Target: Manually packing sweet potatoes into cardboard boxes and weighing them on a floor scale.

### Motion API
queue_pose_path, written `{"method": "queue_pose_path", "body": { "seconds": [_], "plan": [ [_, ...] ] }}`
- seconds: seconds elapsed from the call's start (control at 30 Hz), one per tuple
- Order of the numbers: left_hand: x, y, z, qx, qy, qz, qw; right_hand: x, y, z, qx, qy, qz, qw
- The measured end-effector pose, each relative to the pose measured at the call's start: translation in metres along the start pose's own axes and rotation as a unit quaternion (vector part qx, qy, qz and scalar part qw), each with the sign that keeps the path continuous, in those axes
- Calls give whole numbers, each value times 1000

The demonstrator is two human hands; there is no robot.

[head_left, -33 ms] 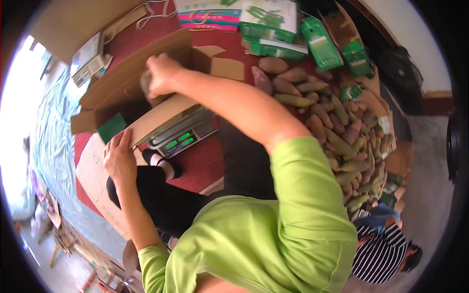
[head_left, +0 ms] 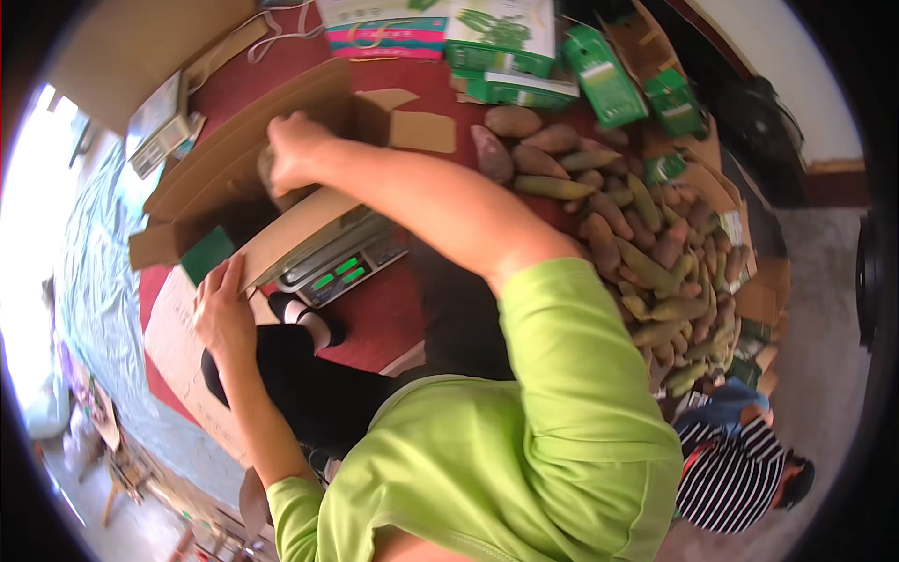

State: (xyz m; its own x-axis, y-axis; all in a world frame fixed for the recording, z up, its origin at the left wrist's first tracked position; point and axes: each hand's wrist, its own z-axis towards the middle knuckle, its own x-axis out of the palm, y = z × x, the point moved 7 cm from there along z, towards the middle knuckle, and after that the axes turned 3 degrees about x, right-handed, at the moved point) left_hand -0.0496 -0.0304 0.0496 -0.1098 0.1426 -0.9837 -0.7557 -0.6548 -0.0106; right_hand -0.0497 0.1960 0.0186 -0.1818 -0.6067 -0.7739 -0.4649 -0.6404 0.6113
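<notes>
An open cardboard box (head_left: 309, 217) rests on a digital scale (head_left: 351, 269) with lit green displays. My right hand (head_left: 298, 155) reaches over the near wall into the box, fingers closed round a brown tuber (head_left: 266, 170), blurred and partly hidden by the hand. With its fingers bent over the near left corner of the box, my left hand (head_left: 225, 309) grips the cardboard flap. Beside that hand a dark green piece (head_left: 207, 253) shows at the box's corner. The box's floor is mostly in shadow.
A large heap of brown and greenish tubers (head_left: 646, 244) lies to the right. Green and white cartons (head_left: 501, 47) stand behind it. Crumpled pale blue sheeting (head_left: 103, 272) covers the left side. A person in a striped top (head_left: 730, 478) is at the lower right.
The whole view has shifted slightly, so things appear a little further left. Both hands keep nearly the same places on and in the box.
</notes>
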Motion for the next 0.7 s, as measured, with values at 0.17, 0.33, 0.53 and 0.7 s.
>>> {"method": "queue_pose_path", "body": {
  "seconds": [0.17,0.33,0.53,0.7],
  "plan": [
    [-2,1,-1,0,13,27,1000,20,-17,-5,73,123,-57,988],
    [-1,-4,-1,7,2,31,999,18,-40,-5,50,112,-186,975],
    [1,-2,0,1,1,4,1000,-82,-66,-60,-61,-69,92,992],
    [-8,-2,-2,14,-12,11,1000,-106,-238,-123,62,-258,180,947]
  ]
}}
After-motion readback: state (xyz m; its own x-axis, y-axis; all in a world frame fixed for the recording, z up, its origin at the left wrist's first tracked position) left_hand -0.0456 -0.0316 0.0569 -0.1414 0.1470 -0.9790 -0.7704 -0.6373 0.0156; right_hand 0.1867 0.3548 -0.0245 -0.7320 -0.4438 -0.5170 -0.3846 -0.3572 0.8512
